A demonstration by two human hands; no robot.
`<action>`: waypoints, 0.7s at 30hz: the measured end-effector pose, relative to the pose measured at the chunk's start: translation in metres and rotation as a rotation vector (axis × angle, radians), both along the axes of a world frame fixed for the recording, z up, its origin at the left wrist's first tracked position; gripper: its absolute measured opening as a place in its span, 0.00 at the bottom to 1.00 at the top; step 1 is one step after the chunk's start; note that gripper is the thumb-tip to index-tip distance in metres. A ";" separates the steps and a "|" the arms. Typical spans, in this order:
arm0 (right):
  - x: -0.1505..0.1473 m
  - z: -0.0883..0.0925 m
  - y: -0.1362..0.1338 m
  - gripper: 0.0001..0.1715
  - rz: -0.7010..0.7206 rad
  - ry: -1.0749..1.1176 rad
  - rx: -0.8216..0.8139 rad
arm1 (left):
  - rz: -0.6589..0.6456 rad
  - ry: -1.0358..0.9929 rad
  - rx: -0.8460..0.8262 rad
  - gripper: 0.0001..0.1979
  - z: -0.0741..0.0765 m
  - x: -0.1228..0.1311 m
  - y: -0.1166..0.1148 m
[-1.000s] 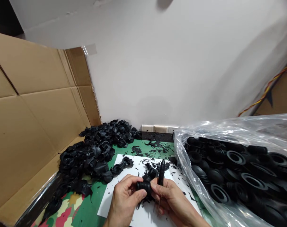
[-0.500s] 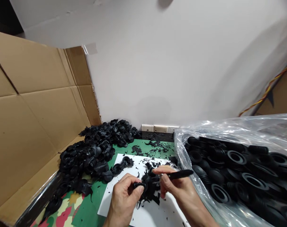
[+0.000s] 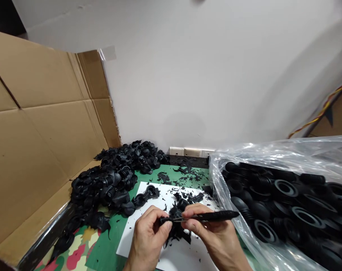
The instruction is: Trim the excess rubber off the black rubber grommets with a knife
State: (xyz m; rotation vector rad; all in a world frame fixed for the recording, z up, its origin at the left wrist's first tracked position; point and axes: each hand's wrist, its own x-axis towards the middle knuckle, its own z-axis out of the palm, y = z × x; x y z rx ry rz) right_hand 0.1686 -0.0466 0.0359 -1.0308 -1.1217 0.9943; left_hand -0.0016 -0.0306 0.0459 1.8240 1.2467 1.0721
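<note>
My left hand point(image 3: 148, 239) pinches a small black rubber part point(image 3: 165, 219) between thumb and fingertips, over a white board point(image 3: 128, 237). In my right hand point(image 3: 213, 233) is a craft knife point(image 3: 216, 216) with a slim black handle, held like a pen and nearly level. Its thin metal end reaches to the rubber part; whether it touches is hard to see. Black rubber scraps point(image 3: 179, 235) lie beneath both hands, partly covered by them. Another ribbed black piece point(image 3: 182, 204) rests just behind my fingers.
At left a large heap of black rubber parts point(image 3: 111, 180) reaches to a cardboard sheet point(image 3: 46, 143). On the right, a clear plastic bag point(image 3: 220, 188) holds many black ribbed parts point(image 3: 262, 229). Loose bits dot the green mat point(image 3: 151, 178). A wall with sockets point(image 3: 192, 152) stands behind.
My right hand has turned the knife and brought its metal end left to the rubber part. My left hand keeps its pinch, with the part turned slightly.
</note>
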 end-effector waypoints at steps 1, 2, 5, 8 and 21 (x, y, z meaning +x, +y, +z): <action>0.000 0.001 0.000 0.09 -0.016 -0.028 0.034 | -0.003 0.006 -0.001 0.06 0.000 0.000 0.000; 0.000 0.002 -0.001 0.08 -0.028 -0.058 0.063 | -0.006 0.010 -0.003 0.06 0.000 0.000 0.000; 0.000 0.008 -0.002 0.06 -0.036 -0.133 0.118 | -0.013 0.011 -0.007 0.07 0.000 0.001 -0.001; -0.002 0.011 -0.003 0.07 -0.049 -0.135 0.123 | -0.007 0.012 -0.013 0.07 0.002 0.001 -0.001; -0.001 0.010 0.002 0.07 -0.260 -0.402 0.379 | -0.060 -0.026 0.041 0.04 -0.003 0.003 -0.003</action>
